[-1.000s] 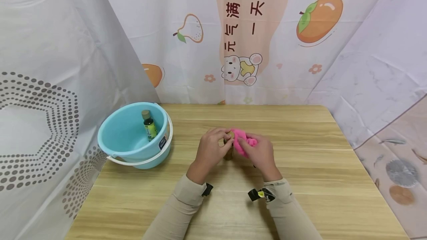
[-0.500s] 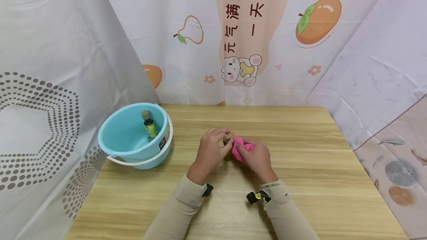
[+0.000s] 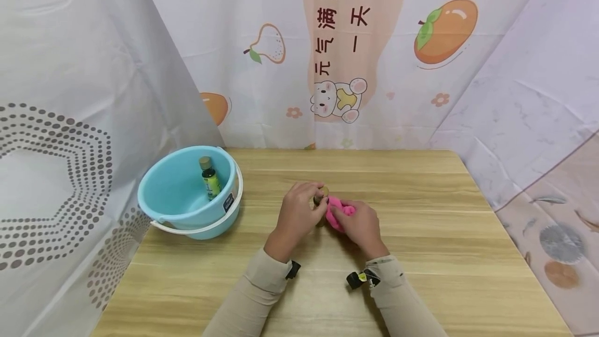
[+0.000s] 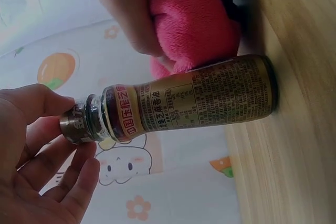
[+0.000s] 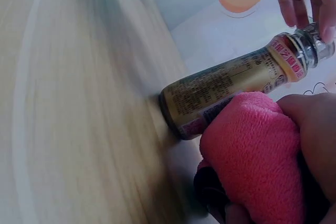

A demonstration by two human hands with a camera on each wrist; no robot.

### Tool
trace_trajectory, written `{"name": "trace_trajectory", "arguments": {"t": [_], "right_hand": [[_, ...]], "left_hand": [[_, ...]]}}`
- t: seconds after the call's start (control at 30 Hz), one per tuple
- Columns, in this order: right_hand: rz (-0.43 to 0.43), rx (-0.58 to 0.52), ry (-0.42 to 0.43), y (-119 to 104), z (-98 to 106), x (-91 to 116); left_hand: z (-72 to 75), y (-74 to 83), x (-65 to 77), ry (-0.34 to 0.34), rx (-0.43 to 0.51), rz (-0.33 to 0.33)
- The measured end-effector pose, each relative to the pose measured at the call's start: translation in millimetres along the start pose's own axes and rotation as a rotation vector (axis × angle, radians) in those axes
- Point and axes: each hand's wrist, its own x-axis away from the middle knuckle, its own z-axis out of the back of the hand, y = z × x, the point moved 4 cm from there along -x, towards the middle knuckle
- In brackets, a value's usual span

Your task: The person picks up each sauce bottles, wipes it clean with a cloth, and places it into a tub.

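A sesame oil bottle (image 4: 210,94) with a gold label stands upright on the table. Thumb and fingertips of my left hand (image 3: 298,212) pinch its metallic cap (image 4: 75,124) from above. My right hand (image 3: 365,226) grips a bunched pink plush cloth (image 5: 254,150), which touches the bottle's side in both wrist views. Some black material shows under the cloth in the right wrist view; what it is I cannot tell. In the head view my hands cover most of the bottle.
To the left stands a light blue bucket (image 3: 161,191) with a white handle (image 3: 210,224). Inside it leans a small dark bottle (image 3: 210,181) with a yellow-green label. A printed curtain (image 3: 262,92) hangs behind the wooden table (image 3: 430,222).
My right hand has moved the pink cloth from beside the cap to lower down the bottle. My left hand remains at the cap, with little shift.
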Motion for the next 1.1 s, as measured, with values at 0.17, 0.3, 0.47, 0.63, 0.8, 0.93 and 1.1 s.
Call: {"name": "trace_trajectory", "arguments": {"t": [0.17, 0.3, 0.47, 0.63, 0.8, 0.93, 1.1], "right_hand": [[0.035, -0.045, 0.015, -3.5, 5.9, 0.1], [0.068, -0.095, 0.034, -8.5, 11.6, -1.1], [0.084, -0.139, 0.038, -16.6, 17.4, -2.5], [0.081, -0.177, 0.039, -22.1, 21.3, -1.6], [0.080, -0.199, 0.048, -26.3, 25.7, -1.6], [0.102, -0.212, 0.075, -30.3, 30.5, -2.4], [0.127, -0.228, 0.103, -35.1, 35.6, -2.6]], "left_hand": [[-2.2, 0.8, 0.1, 0.018, -0.012, -0.002], [-3.7, 0.7, 0.2, 0.003, 0.007, 0.019], [-4.0, 1.1, 0.9, 0.029, 0.002, 0.017], [-2.7, 1.1, 1.3, 0.053, -0.009, 0.005], [-0.7, 1.8, 0.3, 0.043, -0.032, 0.004], [1.0, 2.5, -1.5, 0.017, -0.031, 0.019], [2.2, 2.0, -2.3, 0.009, -0.013, 0.025]]}}
